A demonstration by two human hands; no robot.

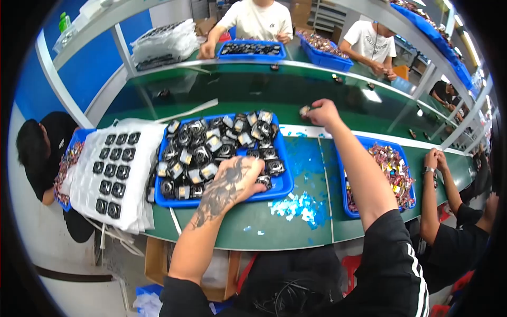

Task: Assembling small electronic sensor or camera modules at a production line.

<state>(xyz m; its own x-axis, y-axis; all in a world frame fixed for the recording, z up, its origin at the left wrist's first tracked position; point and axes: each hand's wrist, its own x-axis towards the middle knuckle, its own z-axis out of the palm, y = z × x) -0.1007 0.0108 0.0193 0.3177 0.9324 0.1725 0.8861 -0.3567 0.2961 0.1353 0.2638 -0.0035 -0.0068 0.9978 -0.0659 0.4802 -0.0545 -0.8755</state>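
Green workbench, seen from my remote station: my left hand (237, 177) rests curled on small black-and-silver parts (211, 150) heaped in a blue tray (282, 185), while my right hand (323, 112) reaches far forward, pinching one such part (304, 110). Beyond my left, white blister sheets (113, 171) hold about a dozen seated parts, so most of the heap seems unsorted; blue film scraps (298, 206) lie between my arms.

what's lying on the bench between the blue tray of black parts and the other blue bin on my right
In the head view, between the blue tray and the blue bin lies green bench top strewn with a pile of light-blue scraps.
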